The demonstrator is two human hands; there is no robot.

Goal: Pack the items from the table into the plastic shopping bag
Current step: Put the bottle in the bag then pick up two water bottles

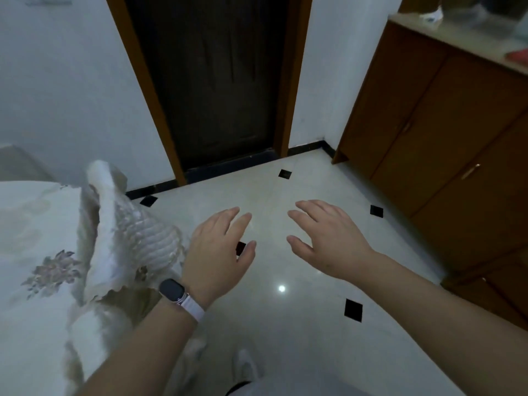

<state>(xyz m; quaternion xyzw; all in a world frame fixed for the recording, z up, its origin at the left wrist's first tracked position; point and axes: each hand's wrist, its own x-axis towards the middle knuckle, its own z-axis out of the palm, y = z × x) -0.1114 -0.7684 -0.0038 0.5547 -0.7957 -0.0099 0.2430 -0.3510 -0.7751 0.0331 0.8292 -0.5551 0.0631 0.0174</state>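
Pale floor tiles (300, 324) run wide between the edge of the draped surface (34, 224), left, and the cabinet (457, 167), right. The left hand (220, 252) and right hand (334, 244) hover over them, apart, fingers spread wide, holding nothing. Blurred plastic (480, 15) lies on the cabinet top; whether it is the bag I cannot tell.

Dim, bluish indoor light. A small bright glare spot (281, 288) reflects off the glossy floor tiles (285, 324). Edges look soft and curved.
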